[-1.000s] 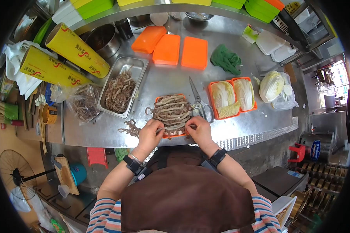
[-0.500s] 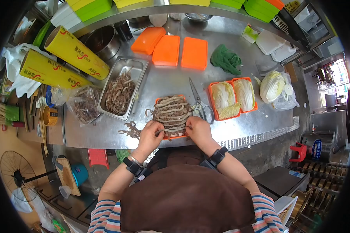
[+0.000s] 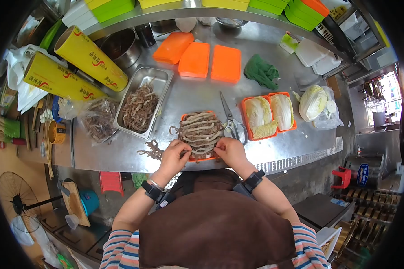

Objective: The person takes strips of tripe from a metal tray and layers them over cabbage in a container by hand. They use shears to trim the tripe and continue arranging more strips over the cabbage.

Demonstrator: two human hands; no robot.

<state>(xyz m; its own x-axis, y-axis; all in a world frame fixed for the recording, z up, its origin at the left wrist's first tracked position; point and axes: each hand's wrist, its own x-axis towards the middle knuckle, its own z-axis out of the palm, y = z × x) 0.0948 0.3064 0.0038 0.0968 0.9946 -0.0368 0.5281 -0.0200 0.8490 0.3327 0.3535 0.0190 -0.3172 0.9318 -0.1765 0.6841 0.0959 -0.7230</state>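
Long greyish-brown, curly-edged strips (image 3: 199, 130), whose exact kind I cannot make out, lie side by side in rows over an orange tray (image 3: 211, 112), hiding most of it. At the tray's near left corner, my left hand (image 3: 173, 155) pinches one end of the nearest strip between thumb and fingers. My right hand (image 3: 231, 150) is closed at the near right corner, fingertips on the other end of that strip. A few loose strips (image 3: 151, 150) rest on the table left of my left hand. Beyond my right hand lie scissors (image 3: 231, 121), blades pointing away.
A steel pan (image 3: 168, 80) holds more strips, beside a plastic bag of them (image 3: 98, 123). Two orange trays (image 3: 246, 110) of cabbage stand right, near a whole cabbage (image 3: 314, 103). Orange boxes (image 3: 226, 62), a green cloth (image 3: 260, 71) and yellow film rolls (image 3: 92, 58) are farther back.
Both hands stay at the tray's near edge, with the fingers shifting slightly along the nearest strip. The whole view has moved a little; the other things keep their places.
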